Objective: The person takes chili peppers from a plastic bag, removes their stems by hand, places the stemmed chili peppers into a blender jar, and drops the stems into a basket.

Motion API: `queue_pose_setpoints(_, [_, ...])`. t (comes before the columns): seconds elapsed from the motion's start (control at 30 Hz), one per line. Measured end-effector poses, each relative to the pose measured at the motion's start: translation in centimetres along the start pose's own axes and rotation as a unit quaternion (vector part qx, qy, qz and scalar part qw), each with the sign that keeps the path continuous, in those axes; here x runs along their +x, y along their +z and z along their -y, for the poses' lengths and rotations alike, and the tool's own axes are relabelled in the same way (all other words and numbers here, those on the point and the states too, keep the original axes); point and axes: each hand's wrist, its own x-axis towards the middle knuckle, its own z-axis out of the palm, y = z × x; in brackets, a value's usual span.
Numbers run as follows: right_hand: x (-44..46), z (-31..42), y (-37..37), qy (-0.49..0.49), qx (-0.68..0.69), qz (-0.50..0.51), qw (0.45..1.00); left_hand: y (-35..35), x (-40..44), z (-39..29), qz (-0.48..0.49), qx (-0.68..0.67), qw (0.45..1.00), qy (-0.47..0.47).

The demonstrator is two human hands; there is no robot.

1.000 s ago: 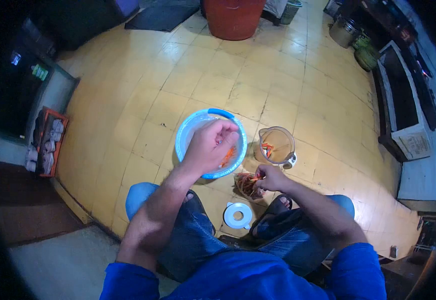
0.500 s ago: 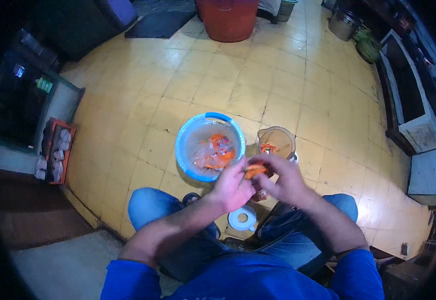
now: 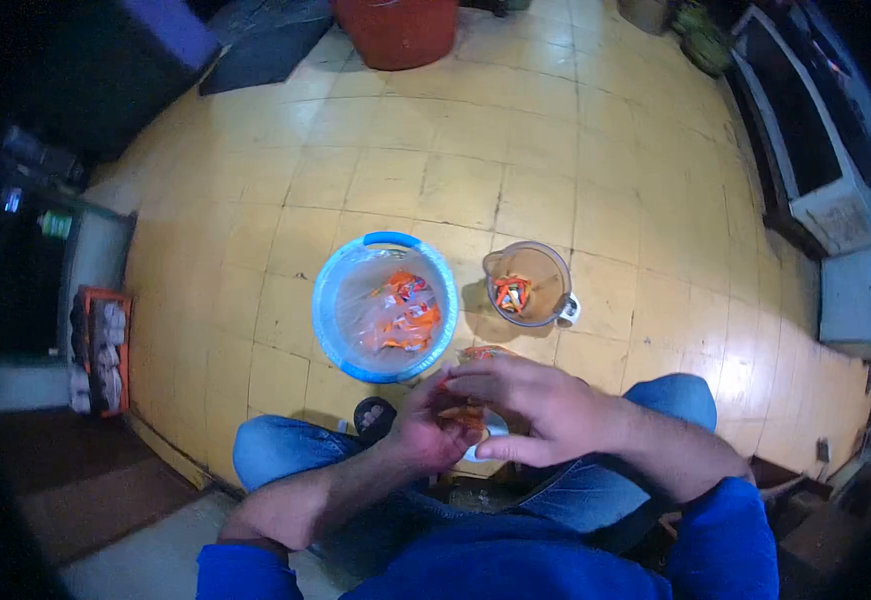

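Observation:
My left hand [image 3: 424, 432] is low in front of me, palm turned up and fingers curled around orange-red chillies [image 3: 466, 413]. Over it reaches my right hand [image 3: 531, 400], its fingers stretched across the left fingertips and its thumb held apart. Beyond the right hand stands a clear jug [image 3: 564, 275] with a white handle, containing orange, red and pale pieces [image 3: 513, 294]. More orange-red pieces [image 3: 486, 352] lie just past my hands, partly hidden. Below them a white lid [image 3: 494, 425] shows in part.
A blue-rimmed basin [image 3: 328, 340] stands left of the jug, with clear plastic and orange things inside. A red tub [image 3: 396, 35] is at the back, a shoe rack [image 3: 128, 350] at the left, and a white cabinet [image 3: 836, 220] at the right. Yellow tiles [image 3: 406, 180] cover the floor.
Both hands have drawn down and left, closer to my body, away from the jug. My right hand's thumb has spread. The view has shifted, and the jug's contents show more fully.

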Motion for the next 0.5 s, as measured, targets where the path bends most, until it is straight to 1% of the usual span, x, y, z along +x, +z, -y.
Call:
queue_pose_setpoints(0.03, [0.1, -0.7, -0.4, 0.022, 0.037, -0.002, 0.999, -0.4, 0.3, -0.6, -0.002, 0.01, 1.0, -0.013])
queue_pose_setpoints(0.07, [0.1, -1.4, -0.7, 0.042, 0.074, -0.007, 0.996, -1.0, 0.5, -1.6, 0.011, -0.029, 0.999, -0.02])
queue_pose_setpoints(0.1, [0.3, -2.3, -0.9, 0.051, 0.073, -0.022, 0.996, -1.0, 0.4, -2.9, 0.022, -0.068, 0.997, -0.028])
queue_pose_setpoints(0.17, [0.3, -4.7, -0.2, 0.165, 0.074, -0.024, 0.983, 0.2, -1.0, -5.9, 0.133, -0.194, 0.971, -0.047])
queue_pose_setpoints(0.2, [0.2, -5.8, 1.0, 0.173, 0.075, -0.036, 0.981, 1.1, -1.5, -6.9, 0.129, -0.187, 0.972, -0.059])
queue_pose_setpoints(0.27, [0.5, -8.2, 3.8, 0.143, 0.171, 0.04, 0.974, 2.3, -2.2, -8.2, 0.204, -0.131, 0.964, 0.105])
queue_pose_setpoints(0.3, [0.3, -8.6, 5.1, 0.142, 0.174, 0.038, 0.974, 2.3, -2.0, -8.4, 0.201, -0.129, 0.965, 0.105])
queue_pose_setpoints(0.37, [0.0, -9.4, 7.4, 0.166, 0.126, 0.154, 0.966, 1.9, -1.5, -8.8, 0.184, -0.159, 0.965, 0.095])
queue_pose_setpoints(0.4, [0.1, -10.2, 7.9, 0.165, 0.128, 0.155, 0.966, 1.8, -1.6, -9.0, 0.182, -0.159, 0.966, 0.096])
queue_pose_setpoints(0.43, [-0.1, -10.9, 8.4, 0.179, 0.005, 0.334, 0.925, 1.4, -1.8, -9.2, 0.231, -0.17, 0.955, 0.073])
queue_pose_setpoints(0.47, [-0.4, -12.0, 8.9, 0.186, -0.119, 0.496, 0.84, 1.3, -1.7, -9.3, 0.28, -0.181, 0.941, 0.048])
queue_pose_setpoints(0.5, [-0.7, -13.7, 9.5, 0.19, -0.118, 0.494, 0.84, 1.6, -1.8, -9.3, 0.28, -0.181, 0.942, 0.043])
